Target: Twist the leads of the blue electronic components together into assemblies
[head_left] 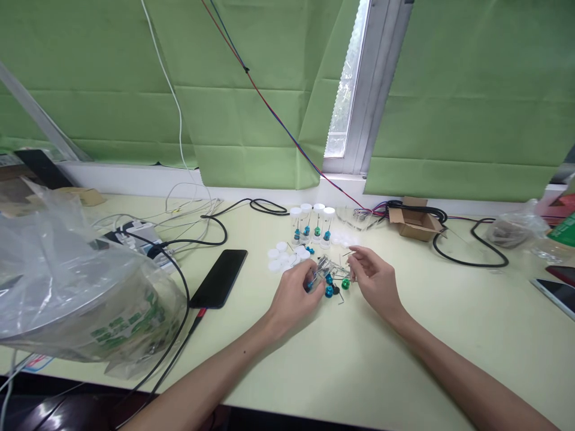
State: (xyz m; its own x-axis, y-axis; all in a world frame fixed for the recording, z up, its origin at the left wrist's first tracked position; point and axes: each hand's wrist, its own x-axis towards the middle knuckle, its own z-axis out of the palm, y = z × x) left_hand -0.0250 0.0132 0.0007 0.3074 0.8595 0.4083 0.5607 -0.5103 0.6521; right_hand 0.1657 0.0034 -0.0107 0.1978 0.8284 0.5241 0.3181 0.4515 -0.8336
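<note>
Left grip (294,294) holding clear tube (317,276); right grip (375,284): cannot tell. Capped tubes (317,222) behind, phone (220,279) left.

Four capped tubes (317,227), two hands (293,293) (374,282), one open carton (415,226).

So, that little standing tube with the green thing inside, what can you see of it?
Clear, apparently plastic, the tube stands upright on the table beside similar tubes. A white cap tops it; inside, a green piece sits low, apparently with a thin stem above. Nobody is touching it; whether its neighbours do is unclear.
</note>
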